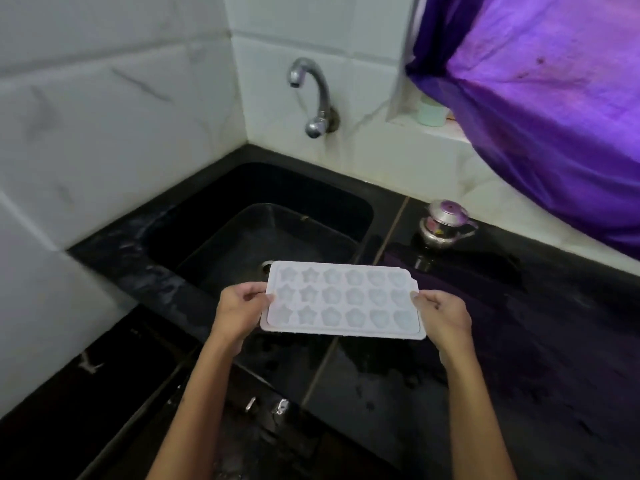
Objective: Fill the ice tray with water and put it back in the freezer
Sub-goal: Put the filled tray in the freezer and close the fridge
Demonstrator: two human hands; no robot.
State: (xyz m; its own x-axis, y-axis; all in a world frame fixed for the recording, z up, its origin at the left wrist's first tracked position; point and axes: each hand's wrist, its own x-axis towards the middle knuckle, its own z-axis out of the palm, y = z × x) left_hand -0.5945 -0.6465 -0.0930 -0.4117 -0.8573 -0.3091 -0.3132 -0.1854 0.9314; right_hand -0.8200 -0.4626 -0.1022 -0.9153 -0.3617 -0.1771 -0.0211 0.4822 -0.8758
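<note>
I hold a white ice tray [341, 301] level over the front edge of the black sink [249, 216]. Its cavities are shaped like stars, flowers and hearts, in three rows. My left hand [239, 310] grips the tray's left short edge, thumb on top. The right short edge is pinched by my right hand [441, 315]. A chrome tap [311, 95] juts from the tiled wall above the sink's back, well beyond the tray. No water runs from it. I cannot tell whether the cavities hold water.
The black stone counter [485, 358] looks wet to the right of the sink. A small steel kettle [445, 225] stands at the back right near the wall. A purple curtain [540, 109] hangs over the upper right. White tiled walls close the corner.
</note>
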